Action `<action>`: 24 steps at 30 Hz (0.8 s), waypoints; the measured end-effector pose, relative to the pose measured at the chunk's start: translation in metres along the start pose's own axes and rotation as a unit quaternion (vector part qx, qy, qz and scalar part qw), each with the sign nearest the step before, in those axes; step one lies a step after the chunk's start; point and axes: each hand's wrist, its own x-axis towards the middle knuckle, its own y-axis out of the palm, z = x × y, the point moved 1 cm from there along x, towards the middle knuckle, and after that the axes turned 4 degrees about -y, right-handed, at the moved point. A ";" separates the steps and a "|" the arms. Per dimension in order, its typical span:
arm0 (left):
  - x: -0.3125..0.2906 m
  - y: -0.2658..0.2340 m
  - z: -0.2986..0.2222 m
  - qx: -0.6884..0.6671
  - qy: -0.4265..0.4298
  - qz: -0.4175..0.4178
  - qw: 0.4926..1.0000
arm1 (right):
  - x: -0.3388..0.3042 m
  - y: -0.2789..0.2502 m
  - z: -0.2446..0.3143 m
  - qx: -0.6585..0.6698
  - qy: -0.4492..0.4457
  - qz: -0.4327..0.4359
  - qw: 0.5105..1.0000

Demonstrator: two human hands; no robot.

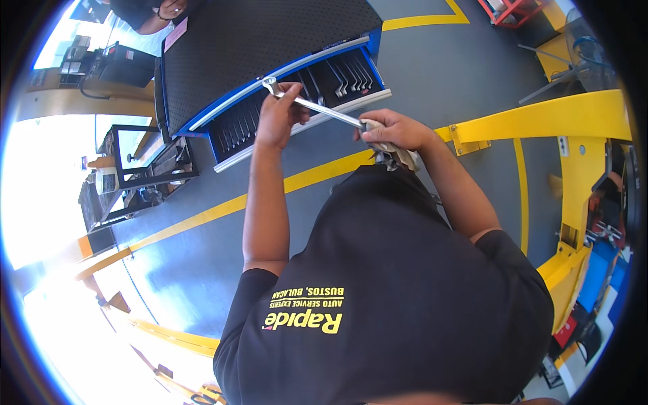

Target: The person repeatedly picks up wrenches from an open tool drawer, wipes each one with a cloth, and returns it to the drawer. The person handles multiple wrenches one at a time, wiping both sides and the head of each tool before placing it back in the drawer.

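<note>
A long chrome ring wrench is held slantwise in front of me, above an open tool drawer. My left hand is closed around it near its ring end, which points up and to the left. At the other end, my right hand grips a crumpled, pale, stained rag wrapped about the wrench. The cloth and fingers hide that end. Below the wrench, the drawer holds several wrenches on the right and a row of smaller ones on the left.
The drawer belongs to a blue tool cabinet with a black dimpled top mat. Another person's hand shows beyond its far left. A black metal cart stands left. Yellow lift arms reach in from the right over the grey floor.
</note>
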 end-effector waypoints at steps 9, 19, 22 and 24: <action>0.004 -0.077 0.112 0.680 0.026 -0.128 0.722 | -0.064 -0.031 -0.069 -0.036 0.146 -0.192 0.970; -0.064 -0.077 0.127 0.677 -0.066 -0.059 0.731 | -0.062 -0.023 -0.076 -0.100 0.177 -0.319 0.926; -0.094 -0.071 0.128 0.695 -0.054 -0.049 0.716 | -0.039 -0.011 -0.086 -0.225 0.130 -0.330 0.907; -0.108 -0.067 0.126 0.681 -0.075 -0.043 0.727 | -0.020 0.000 -0.096 -0.341 0.154 -0.307 0.875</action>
